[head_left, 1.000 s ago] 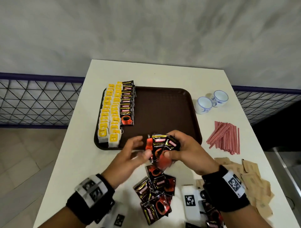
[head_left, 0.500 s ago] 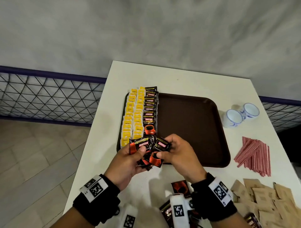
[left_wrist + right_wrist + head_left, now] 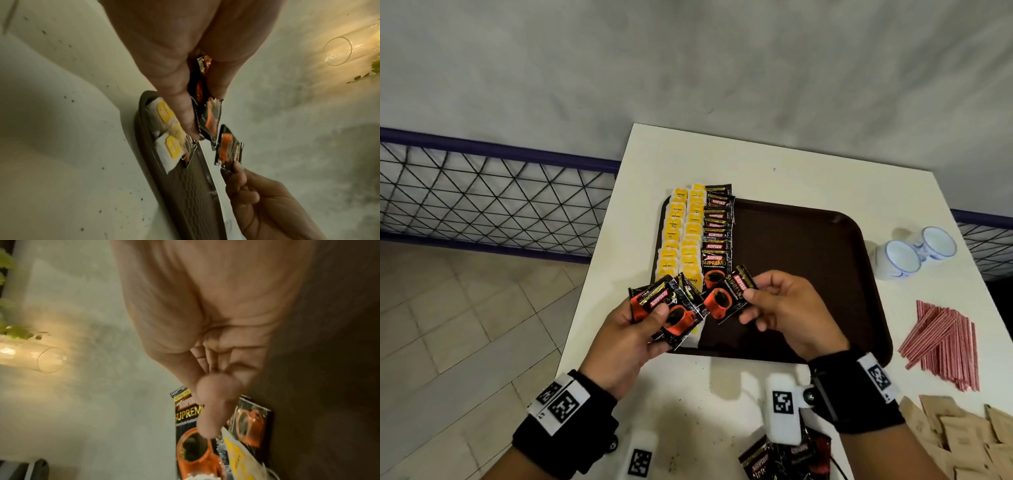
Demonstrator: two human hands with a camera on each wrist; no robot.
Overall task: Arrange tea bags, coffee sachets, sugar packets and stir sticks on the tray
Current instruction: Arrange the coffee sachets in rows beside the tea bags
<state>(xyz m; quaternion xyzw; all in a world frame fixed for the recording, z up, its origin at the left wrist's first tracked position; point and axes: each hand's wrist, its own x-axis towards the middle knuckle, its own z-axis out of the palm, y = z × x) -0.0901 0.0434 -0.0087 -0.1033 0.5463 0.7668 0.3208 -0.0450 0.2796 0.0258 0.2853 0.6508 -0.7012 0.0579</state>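
Observation:
A dark brown tray [image 3: 808, 274] lies on the white table [image 3: 774, 164]. Along its left side run two rows of yellow tea bags [image 3: 681, 236] and one row of black coffee sachets [image 3: 717, 233]. My left hand [image 3: 640, 325] grips a small stack of coffee sachets [image 3: 671, 308] over the tray's near left corner. My right hand [image 3: 767, 301] pinches a single coffee sachet [image 3: 727, 298] just right of that stack, above the tray. In the left wrist view the held stack [image 3: 207, 116] and the single sachet [image 3: 228, 147] hang apart.
Two blue-and-white cups [image 3: 914, 250] stand right of the tray. Red stir sticks [image 3: 945, 342] lie in a pile at the right, brown sugar packets [image 3: 962, 442] at the near right. Loose coffee sachets [image 3: 784, 459] lie near the front edge. A wire fence [image 3: 482, 195] runs left.
Both hands have lifted from the loose pile toward the tray's near left corner. The bunch has split: the left hand keeps the stack, the right has drawn one sachet away.

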